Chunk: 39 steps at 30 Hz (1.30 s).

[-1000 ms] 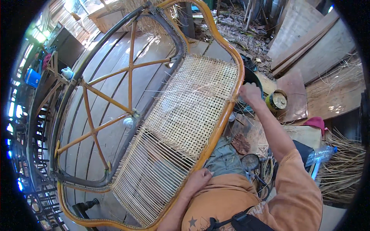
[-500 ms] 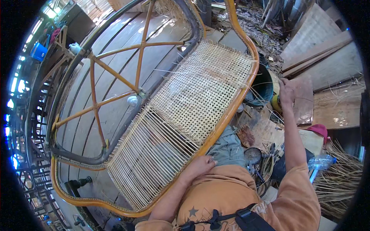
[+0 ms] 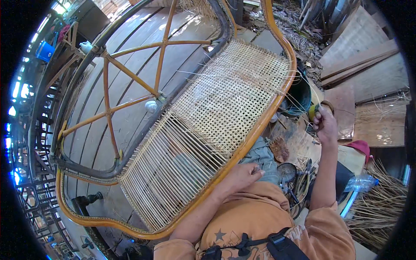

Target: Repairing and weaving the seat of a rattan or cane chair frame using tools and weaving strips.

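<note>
A rattan bench frame lies tilted before me, its seat panel (image 3: 225, 99) part woven in open cane mesh and part only strung with parallel cane strands (image 3: 169, 173). My left hand (image 3: 245, 177) is closed near the front rail (image 3: 242, 158), with a small dark thing between thumb and finger that I cannot make out. Off to the right, my right hand (image 3: 325, 125) is closed round a small yellow-and-brown round thing, like a roll (image 3: 313, 112). Loose cane ends stick out over the rail near a dark green bucket (image 3: 300, 97).
Thin boards (image 3: 372, 73) lean at the far right. A pink cloth (image 3: 360, 148), a clear plastic bottle (image 3: 362, 183) and a heap of cane strips (image 3: 381, 206) lie nearer. A blue bucket (image 3: 44, 51) stands at the far left.
My right hand has drawn back toward me from beside the bucket and now grips the yellow-and-brown round thing. My left hand has shifted right and slightly up.
</note>
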{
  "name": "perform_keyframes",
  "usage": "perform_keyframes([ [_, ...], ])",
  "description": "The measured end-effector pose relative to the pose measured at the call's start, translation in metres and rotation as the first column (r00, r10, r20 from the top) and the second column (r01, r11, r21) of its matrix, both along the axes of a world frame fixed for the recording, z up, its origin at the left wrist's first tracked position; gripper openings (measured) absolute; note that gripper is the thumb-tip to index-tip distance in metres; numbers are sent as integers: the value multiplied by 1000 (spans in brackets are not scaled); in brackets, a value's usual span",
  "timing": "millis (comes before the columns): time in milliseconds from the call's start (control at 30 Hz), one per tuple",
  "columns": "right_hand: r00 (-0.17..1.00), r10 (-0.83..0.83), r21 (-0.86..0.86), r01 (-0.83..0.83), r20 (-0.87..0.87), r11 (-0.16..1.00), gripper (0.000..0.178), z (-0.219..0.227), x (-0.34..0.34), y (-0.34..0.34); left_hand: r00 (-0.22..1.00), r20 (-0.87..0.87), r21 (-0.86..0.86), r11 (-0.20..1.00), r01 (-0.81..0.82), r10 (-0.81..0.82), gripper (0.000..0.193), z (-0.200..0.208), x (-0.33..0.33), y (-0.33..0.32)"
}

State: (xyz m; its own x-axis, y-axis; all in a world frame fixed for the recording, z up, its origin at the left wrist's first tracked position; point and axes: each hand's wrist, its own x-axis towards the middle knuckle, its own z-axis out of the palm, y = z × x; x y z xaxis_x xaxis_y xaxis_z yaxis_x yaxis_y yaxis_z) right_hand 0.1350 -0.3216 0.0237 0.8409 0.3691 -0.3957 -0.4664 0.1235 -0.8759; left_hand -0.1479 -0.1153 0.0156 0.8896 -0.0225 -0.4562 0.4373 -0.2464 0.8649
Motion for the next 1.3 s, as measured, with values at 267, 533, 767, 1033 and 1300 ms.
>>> perform_keyframes([
  [267, 927, 183, 331, -69, -328, 941, 18, -1, -171, 60, 966, 15, -222, 943, -250, 260, 34, 13, 16, -13],
  [533, 825, 360, 380, -194, -436, 905, 11, -33, -196, 91, 889, -234, -408, 791, -457, 394, 26, 6, -10, 8],
  [767, 740, 584, 256, -525, -335, 812, 10, -72, -142, 165, 926, -44, 164, 917, -364, 376, 23, 2, -57, 34],
  [1033, 572, 751, -226, -821, -331, 525, 37, -75, -27, 248, 807, -259, -116, 813, -571, 530, 16, 10, -100, 57],
  [1300, 770, 475, -397, -312, 426, 863, 16, -100, 118, 248, 755, -408, -148, 779, -609, 513, 20, 0, -80, 55],
])
